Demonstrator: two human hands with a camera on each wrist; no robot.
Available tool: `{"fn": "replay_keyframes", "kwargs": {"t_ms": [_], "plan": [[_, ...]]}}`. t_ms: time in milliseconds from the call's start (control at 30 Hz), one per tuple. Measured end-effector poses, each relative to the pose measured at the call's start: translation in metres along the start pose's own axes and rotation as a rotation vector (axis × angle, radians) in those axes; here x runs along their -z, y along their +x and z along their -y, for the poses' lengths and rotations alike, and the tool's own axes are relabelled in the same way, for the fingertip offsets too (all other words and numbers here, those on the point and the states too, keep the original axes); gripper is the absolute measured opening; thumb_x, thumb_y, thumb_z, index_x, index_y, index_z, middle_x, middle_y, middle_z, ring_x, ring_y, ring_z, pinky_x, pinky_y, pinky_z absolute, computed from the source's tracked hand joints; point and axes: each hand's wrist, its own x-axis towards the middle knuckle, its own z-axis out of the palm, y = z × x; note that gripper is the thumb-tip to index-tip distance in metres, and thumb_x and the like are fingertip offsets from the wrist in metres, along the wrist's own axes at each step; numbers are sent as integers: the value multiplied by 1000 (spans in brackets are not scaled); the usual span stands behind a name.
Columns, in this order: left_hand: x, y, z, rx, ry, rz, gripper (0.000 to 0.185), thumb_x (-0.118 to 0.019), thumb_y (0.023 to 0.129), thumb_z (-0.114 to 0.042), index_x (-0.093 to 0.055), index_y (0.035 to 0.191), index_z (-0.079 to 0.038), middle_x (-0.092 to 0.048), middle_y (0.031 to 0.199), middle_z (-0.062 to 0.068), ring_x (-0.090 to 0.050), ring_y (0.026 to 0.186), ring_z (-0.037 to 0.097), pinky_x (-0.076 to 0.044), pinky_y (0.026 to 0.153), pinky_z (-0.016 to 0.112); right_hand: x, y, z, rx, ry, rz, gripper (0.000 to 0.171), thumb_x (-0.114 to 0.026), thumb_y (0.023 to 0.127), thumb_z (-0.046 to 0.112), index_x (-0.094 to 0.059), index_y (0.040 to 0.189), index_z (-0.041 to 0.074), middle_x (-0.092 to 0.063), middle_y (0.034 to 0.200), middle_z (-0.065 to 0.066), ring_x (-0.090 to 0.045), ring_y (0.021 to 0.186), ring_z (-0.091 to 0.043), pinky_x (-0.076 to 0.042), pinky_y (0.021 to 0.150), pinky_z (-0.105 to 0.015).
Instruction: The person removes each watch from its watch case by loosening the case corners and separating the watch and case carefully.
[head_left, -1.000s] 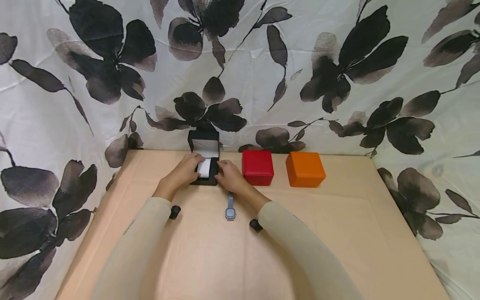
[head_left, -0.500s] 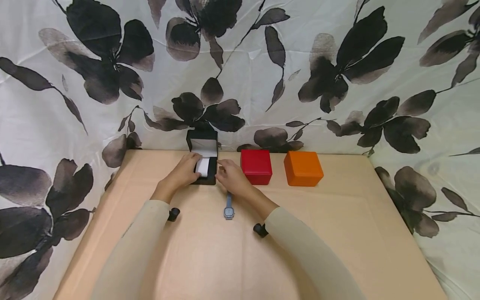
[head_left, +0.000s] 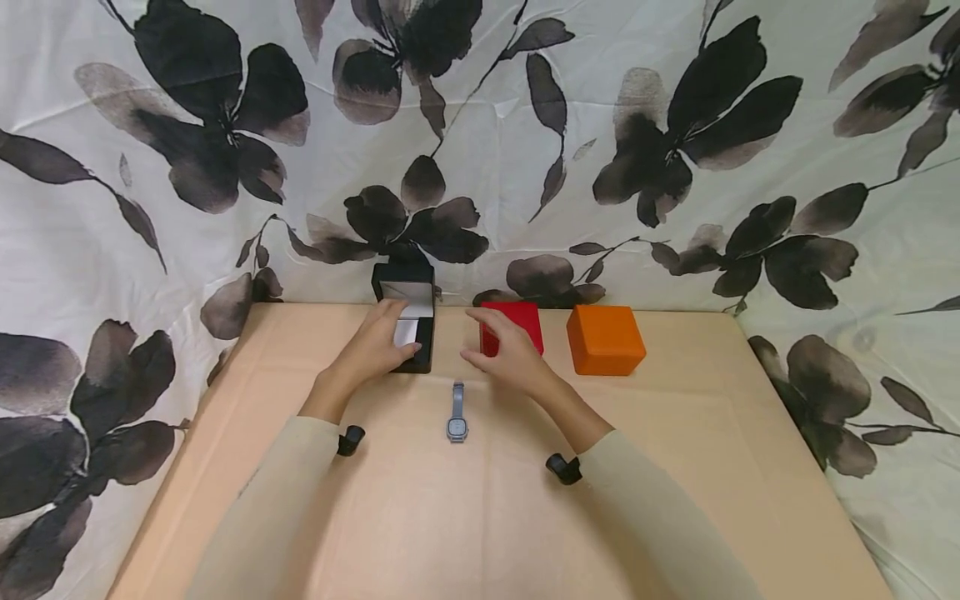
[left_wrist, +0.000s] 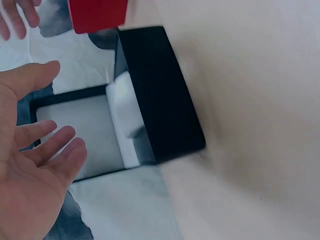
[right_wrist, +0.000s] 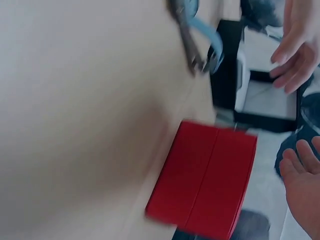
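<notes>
Creased floral cloth [head_left: 495,167] hangs far behind. Left hand [head_left: 369,342], wide, part-hides the angular black box [head_left: 425,335]; right hand [head_left: 513,354], also wide, part-covers the smooth red box [head_left: 525,314].

A bare left hand [head_left: 369,346] is covering the left part of an open, rectangular black box [head_left: 424,342] holding a white insert [head_left: 406,332]. A bare right hand [head_left: 512,354], thumb and fingers parted, is partly hiding a squarish red box [head_left: 522,313]. To this hand's right, a boxy orange case [head_left: 607,340] is sitting on a beige tabletop [head_left: 480,517]. A blue-grey strapped wristwatch [head_left: 457,417] is lying between the hands, closer to the person.
</notes>
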Motion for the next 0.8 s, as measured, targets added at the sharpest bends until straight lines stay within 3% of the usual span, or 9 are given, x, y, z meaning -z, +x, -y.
{"fn": "replay_keyframes", "kwargs": {"t_ms": [267,600,800], "plan": [[-11,-4,-27,-22,-3,40,85,-81,90,-28,-36,156,0,-42,158,23,-37,149,41,-34,122,57,22,-17,-27,-38,-70,8,75,-84,86,29,-48,151,20,-50,153,-6,-50,134,-32,-60,95,-51],[-43,8,-46,12,-100,118,93,-84,87,-30,-32,159,-3,-47,157,16,-43,146,36,-42,119,52,46,-8,-62,-28,-186,111,91,-88,81,31,-40,156,16,-39,162,-10,-38,144,-34,-56,102,-53],[-65,23,-53,27,-139,169,97,-88,84,-28,-33,157,2,-51,153,20,-52,139,36,-47,115,49,57,5,-79,-53,-235,181,103,-90,77,35,-33,160,12,-28,167,-11,-35,146,-35,-53,106,-54]]}}
